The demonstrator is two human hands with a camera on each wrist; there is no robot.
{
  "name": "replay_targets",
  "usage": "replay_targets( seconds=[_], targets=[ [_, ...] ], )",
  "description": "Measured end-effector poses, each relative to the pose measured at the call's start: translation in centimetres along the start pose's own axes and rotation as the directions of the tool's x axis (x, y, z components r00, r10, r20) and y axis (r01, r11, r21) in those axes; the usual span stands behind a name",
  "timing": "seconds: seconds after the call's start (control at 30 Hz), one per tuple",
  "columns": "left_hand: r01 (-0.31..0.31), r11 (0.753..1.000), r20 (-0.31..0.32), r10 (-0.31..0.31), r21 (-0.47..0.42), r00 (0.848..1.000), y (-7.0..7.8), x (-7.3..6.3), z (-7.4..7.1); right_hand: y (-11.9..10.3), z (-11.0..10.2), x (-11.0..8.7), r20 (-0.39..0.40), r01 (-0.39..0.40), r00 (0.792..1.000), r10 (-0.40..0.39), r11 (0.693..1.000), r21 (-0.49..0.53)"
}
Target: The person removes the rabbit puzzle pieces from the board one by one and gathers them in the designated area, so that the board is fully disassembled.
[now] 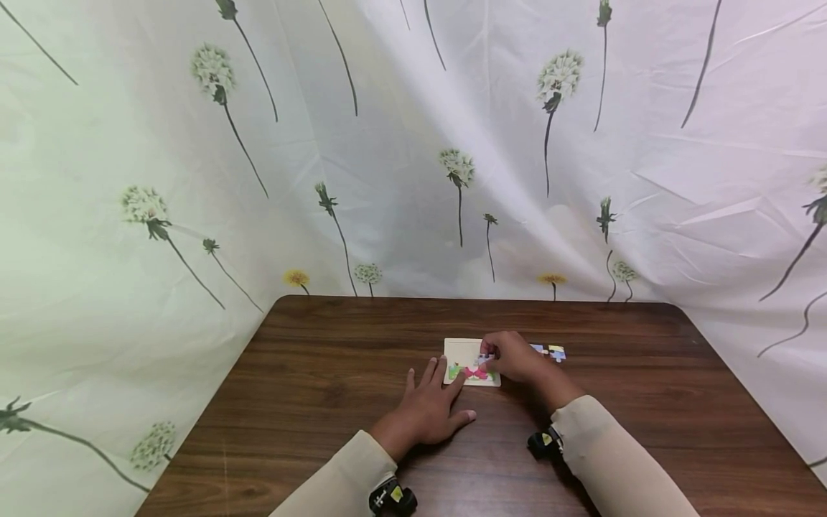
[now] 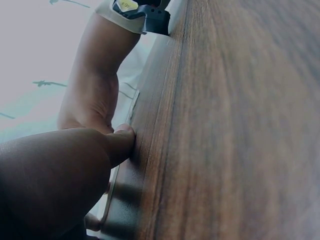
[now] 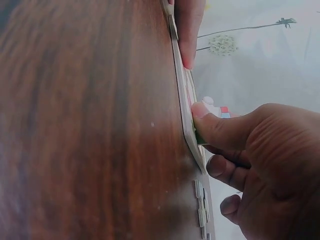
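A white-framed jigsaw puzzle tray [image 1: 457,346] lies on the table, its lower part filled with green and pink picture pieces [image 1: 477,373]. My right hand [image 1: 515,359] pinches a jigsaw puzzle piece [image 3: 216,108] between thumb and fingers over the tray's right side; much of the piece is hidden by the fingers. With fingers spread and fairly straight, my left hand [image 1: 429,408] rests at the tray's lower left, fingertips on its edge and pieces. In the left wrist view the left thumb [image 2: 122,142] touches the wood, while the tray is mostly hidden.
Loose jigsaw pieces [image 1: 556,352] lie just right of the tray, partly behind the right hand. The brown wooden table [image 1: 336,373] has rounded far corners. A white cloth printed with dandelions [image 1: 388,215] hangs behind it and at its sides.
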State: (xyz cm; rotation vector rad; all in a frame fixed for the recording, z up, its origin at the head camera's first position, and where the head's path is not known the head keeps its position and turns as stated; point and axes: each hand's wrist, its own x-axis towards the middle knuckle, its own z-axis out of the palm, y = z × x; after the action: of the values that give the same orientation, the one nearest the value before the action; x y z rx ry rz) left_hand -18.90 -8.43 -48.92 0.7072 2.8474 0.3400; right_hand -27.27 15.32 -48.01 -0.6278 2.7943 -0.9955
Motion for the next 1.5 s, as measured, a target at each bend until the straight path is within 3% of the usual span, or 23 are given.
replay_targets(
  seconds=[0.5,0.93,1.27,1.5],
  targets=[
    [-0.005,1.000,-0.015,0.005,-0.001,1.000,0.1,0.0,-0.1,-0.3,0.0,-0.3,-0.088,0.013,0.996,-0.016,0.999,-0.036],
    [-0.005,1.000,-0.006,0.005,0.004,1.000,-0.1,0.0,-0.1,-0.8,0.1,-0.4,-0.116,0.012,0.993,-0.021,0.997,-0.078],
    [-0.004,1.000,-0.006,0.004,0.005,1.000,0.0,0.0,0.0,-1.2,0.6,-0.5,-0.166,-0.070,0.985,0.050,0.991,-0.114],
    [-0.003,1.000,-0.005,0.003,0.007,1.000,0.0,0.1,-0.1,-1.3,0.1,-0.4,-0.144,-0.090,0.986,0.083,0.995,-0.046]
  ],
)
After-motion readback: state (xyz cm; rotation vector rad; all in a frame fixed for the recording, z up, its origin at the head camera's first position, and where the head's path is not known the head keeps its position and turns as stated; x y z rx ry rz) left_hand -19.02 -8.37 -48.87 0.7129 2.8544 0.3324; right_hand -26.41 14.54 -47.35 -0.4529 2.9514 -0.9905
